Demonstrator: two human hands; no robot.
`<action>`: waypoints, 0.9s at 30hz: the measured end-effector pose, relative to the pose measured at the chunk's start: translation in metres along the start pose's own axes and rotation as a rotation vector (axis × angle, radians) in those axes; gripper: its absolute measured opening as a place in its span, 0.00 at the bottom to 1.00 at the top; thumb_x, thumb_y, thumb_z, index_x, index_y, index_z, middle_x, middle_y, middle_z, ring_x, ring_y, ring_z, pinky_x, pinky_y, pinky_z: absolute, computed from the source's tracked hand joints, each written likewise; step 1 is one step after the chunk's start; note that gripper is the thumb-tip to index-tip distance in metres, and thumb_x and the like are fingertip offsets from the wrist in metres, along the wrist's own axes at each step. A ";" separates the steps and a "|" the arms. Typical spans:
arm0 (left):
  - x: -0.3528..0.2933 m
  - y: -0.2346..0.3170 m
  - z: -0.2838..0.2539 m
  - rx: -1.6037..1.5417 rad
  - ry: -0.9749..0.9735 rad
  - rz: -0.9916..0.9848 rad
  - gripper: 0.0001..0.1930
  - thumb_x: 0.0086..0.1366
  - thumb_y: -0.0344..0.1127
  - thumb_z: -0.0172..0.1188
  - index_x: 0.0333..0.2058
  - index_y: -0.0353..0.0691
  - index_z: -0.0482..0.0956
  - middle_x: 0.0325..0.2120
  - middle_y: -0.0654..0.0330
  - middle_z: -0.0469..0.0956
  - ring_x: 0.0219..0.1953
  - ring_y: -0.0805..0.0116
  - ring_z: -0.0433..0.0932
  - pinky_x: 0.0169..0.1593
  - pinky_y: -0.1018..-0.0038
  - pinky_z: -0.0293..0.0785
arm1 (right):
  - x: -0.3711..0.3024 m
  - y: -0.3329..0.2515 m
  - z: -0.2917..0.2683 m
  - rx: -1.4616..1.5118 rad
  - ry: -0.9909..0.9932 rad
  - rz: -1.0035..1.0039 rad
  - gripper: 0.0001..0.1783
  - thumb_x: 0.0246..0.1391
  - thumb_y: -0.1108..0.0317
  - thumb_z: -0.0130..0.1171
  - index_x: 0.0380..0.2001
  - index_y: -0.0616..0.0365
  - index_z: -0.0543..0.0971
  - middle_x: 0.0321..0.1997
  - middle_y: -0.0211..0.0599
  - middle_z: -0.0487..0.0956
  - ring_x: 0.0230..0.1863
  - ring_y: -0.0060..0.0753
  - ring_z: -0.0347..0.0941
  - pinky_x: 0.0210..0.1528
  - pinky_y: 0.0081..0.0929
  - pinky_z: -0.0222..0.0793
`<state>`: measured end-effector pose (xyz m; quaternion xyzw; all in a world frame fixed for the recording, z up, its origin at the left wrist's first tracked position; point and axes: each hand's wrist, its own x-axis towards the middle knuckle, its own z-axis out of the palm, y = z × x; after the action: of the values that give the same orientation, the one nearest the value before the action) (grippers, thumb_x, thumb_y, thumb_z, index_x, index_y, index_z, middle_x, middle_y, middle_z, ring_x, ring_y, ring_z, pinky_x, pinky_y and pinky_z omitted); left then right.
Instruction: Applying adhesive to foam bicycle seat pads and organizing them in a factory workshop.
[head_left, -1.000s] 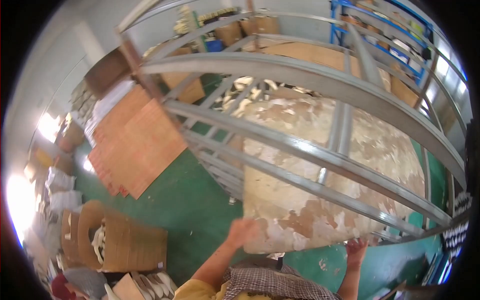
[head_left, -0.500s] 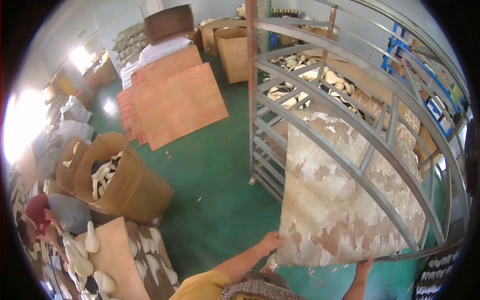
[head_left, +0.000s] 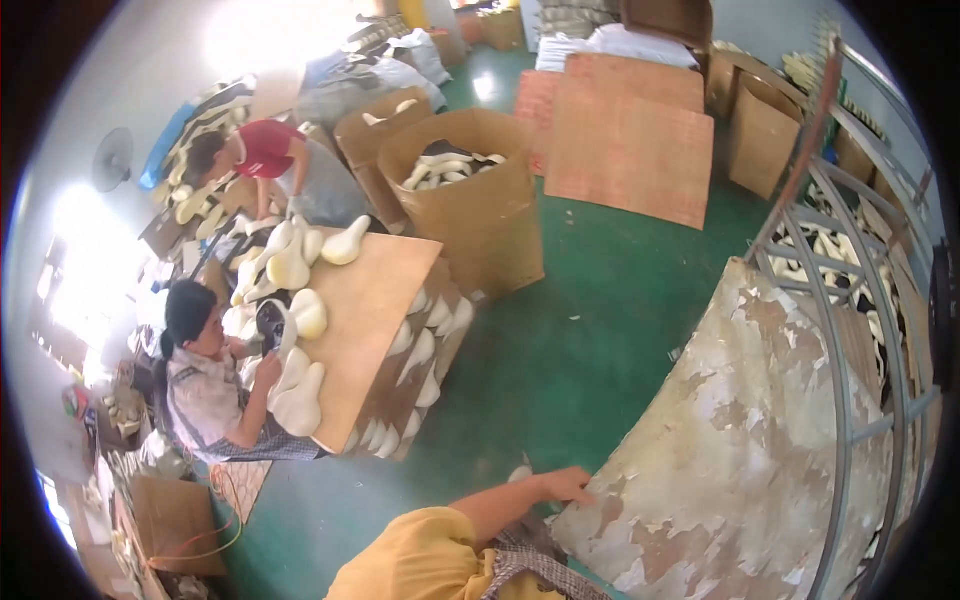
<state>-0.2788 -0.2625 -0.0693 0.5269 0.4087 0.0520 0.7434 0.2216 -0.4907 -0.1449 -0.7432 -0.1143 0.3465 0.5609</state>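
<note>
My left hand (head_left: 568,486) reaches in from the lower edge in a yellow sleeve and is closed on the near left edge of a large flat board (head_left: 715,430). The board's pale surface is peeling, with brown patches showing through. It lies tilted, its far corner at a grey metal rack (head_left: 840,330) on the right. My right hand is out of the picture.
A table (head_left: 385,290) at left carries several cream bicycle-saddle-shaped pieces (head_left: 347,240). A seated person (head_left: 215,385) handles one; another person (head_left: 265,150) bends behind. Large cardboard box (head_left: 490,220), brown sheets (head_left: 630,140) and green floor (head_left: 540,370) lie beyond.
My view has swung left, bringing the table and both people further in. The board and rack now sit further right. My right hand has left the picture; my left stays on the board's edge.
</note>
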 end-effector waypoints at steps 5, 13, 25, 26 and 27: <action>-0.016 -0.027 -0.065 -0.037 0.147 -0.001 0.16 0.51 0.41 0.63 0.35 0.36 0.79 0.25 0.65 0.75 0.27 0.77 0.72 0.28 0.77 0.69 | 0.016 -0.021 0.033 -0.249 0.102 -0.207 0.25 0.48 0.62 0.48 0.51 0.60 0.67 0.50 0.48 0.70 0.51 0.48 0.66 0.54 0.46 0.62; -0.128 -0.019 -0.105 -0.159 0.366 0.016 0.13 0.54 0.34 0.61 0.38 0.34 0.78 0.29 0.67 0.77 0.32 0.79 0.73 0.37 0.78 0.70 | -0.090 -0.021 -0.014 -0.714 0.522 -0.388 0.27 0.43 0.66 0.51 0.50 0.63 0.66 0.48 0.53 0.69 0.50 0.53 0.65 0.54 0.47 0.60; -0.246 0.048 -0.126 -0.592 0.584 0.515 0.10 0.48 0.30 0.58 0.31 0.36 0.78 0.24 0.66 0.76 0.26 0.78 0.73 0.32 0.82 0.67 | -0.229 -0.111 0.008 -1.410 0.478 -0.861 0.31 0.36 0.71 0.53 0.50 0.65 0.65 0.48 0.59 0.68 0.50 0.58 0.64 0.54 0.50 0.58; -0.251 0.050 -0.139 -0.536 0.582 0.541 0.10 0.47 0.31 0.59 0.31 0.36 0.78 0.25 0.65 0.77 0.27 0.79 0.74 0.33 0.81 0.68 | -0.250 -0.125 0.030 -1.466 0.090 -0.992 0.33 0.36 0.71 0.53 0.51 0.64 0.64 0.50 0.58 0.68 0.51 0.59 0.63 0.54 0.51 0.57; -0.260 0.065 -0.142 -0.505 0.574 0.556 0.11 0.47 0.31 0.60 0.31 0.36 0.78 0.24 0.66 0.77 0.26 0.80 0.73 0.31 0.81 0.67 | -0.272 -0.134 0.051 -1.474 0.096 -1.000 0.33 0.36 0.71 0.53 0.51 0.64 0.64 0.50 0.58 0.68 0.51 0.59 0.63 0.54 0.51 0.57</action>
<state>-0.5219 -0.2606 0.1119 0.3833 0.4157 0.4905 0.6631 0.0182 -0.5578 0.0755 -0.7920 -0.5953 -0.1319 0.0303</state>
